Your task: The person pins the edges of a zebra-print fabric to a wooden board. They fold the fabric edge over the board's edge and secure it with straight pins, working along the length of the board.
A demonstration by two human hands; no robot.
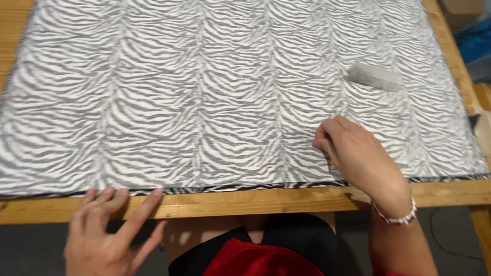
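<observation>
A grey and white zebra-striped fabric (204, 92) lies spread flat over a wooden table (255, 202). My left hand (110, 230) rests flat on the table's near edge, fingers apart, its fingertips touching the fabric's dark hem. My right hand (358, 153) sits on the fabric near the right side, fingers curled with the fingertips pressed together on the cloth; whether it pinches something small cannot be made out. A beaded bracelet (396, 214) circles the right wrist. A pale grey flat block (376, 76) lies on the fabric beyond the right hand.
The table's wooden border shows along the near edge and the right side (455, 56). Blue material (475, 43) lies off the table at the upper right. My lap in black and red clothing (255, 255) is below the table edge.
</observation>
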